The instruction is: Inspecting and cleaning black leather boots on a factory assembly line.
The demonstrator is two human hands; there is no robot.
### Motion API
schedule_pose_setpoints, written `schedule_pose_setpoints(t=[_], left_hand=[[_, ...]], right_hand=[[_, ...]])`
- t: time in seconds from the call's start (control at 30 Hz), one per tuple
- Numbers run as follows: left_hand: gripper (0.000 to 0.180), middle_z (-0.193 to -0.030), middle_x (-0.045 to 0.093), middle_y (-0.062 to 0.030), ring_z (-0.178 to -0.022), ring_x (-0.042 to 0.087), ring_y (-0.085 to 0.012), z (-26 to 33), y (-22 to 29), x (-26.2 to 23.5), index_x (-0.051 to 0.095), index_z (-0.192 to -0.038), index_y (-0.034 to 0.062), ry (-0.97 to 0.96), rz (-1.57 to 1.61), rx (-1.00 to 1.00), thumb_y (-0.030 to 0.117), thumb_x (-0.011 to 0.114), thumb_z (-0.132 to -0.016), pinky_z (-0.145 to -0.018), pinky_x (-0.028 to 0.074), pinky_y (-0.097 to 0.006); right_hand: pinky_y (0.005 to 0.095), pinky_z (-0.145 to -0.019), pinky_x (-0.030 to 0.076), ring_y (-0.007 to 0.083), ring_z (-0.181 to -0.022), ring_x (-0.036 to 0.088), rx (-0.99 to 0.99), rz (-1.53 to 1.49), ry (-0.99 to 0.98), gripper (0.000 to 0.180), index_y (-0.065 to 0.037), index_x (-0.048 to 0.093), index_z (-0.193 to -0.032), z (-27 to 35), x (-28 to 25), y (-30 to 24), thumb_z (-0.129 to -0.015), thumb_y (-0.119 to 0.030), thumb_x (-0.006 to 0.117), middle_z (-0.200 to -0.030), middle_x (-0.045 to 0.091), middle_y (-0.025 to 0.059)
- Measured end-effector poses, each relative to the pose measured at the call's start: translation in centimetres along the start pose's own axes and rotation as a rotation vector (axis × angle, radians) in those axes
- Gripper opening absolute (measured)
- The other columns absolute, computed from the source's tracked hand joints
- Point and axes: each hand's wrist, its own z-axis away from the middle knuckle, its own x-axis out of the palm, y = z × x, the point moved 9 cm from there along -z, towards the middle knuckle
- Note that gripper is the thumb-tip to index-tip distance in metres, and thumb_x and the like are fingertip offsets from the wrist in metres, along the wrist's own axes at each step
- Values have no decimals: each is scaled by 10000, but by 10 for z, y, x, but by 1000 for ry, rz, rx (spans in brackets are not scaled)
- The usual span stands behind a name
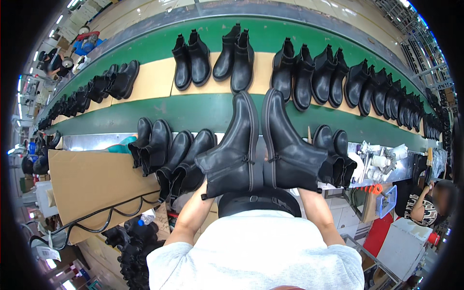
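Both hands were hidden behind the footwear they carried. The left hand gripped the left boot from beneath its shaft, and the right hand likewise gripped the right boot; the fingers themselves could not be seen. The two black ankle boots were held side by side, toes pointing away, raised over the near edge of the conveyor belt.

In my judgement the pair was being presented for checking or placement, and the next move called for a free spot on the belt.

Beyond stood two rows of paired black boots: a near row just left of the held pair, another pair to the right, and a far row. A cardboard sheet lay at left, small bottles at right. A co-worker sat beyond.
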Motion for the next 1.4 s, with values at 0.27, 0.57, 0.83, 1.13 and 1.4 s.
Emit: schedule_pose_setpoints(t=[0.27, 0.57, 0.83, 1.13, 1.4], left_hand=[[422, -1001, 535, -146, -925, 527, -196, 6, -27, -15, 384, -1297, 3, 4, 249, -72, 263, 416, -966, -774, 452, -280], [789, -1323, 491, -75, -1061, 498, -218, -11, 37, -54, 364, -1387, 42, 271, -228, -161, 650, 203, -911, -895, 372, -321], [547, -1175, 584, -91, -1037, 554, -177, -24, 61, -43, 493, -1253, -6, 85, -104, -245, 438, 433, -940, -855, 431, -295], [332, -923, 640, -36, -851, 608, -165, -43, 25, -33, 592, -1000, 96, 384, 708, -255, 407, 570, -883, -736, 498, -341], [336, -884, 631, -38, -813, 598, -162, -44, 6, -38, 578, -947, 101, 455, 737, -307, 429, 571, -874, -689, 480, -304]], right_hand=[[311, -748, 472, 223, -816, 608, -128, 215, 114, 575, 15, 594, -997, -3, -38, 5, -931, -524, 404, -885, 653, 126], [445, -791, 441, 432, -894, 578, -377, 917, 249, 682, 86, 566, -924, -29, -17, -58, -924, -559, 347, -874, 599, 301], [378, -914, 413, 312, -1074, 549, 104, 329, -72, 608, 7, 537, -1175, -39, -3, -25, -921, -526, 389, -1097, 593, 191], [293, -794, 476, 148, -911, 594, 275, -227, -191, 488, -86, 602, -1071, -32, 59, -31, -867, -526, 544, -988, 635, 36], [238, -679, 478, 101, -756, 586, 309, -258, -116, 451, -121, 629, -901, -38, 50, -26, -801, -561, 615, -842, 638, 7]])
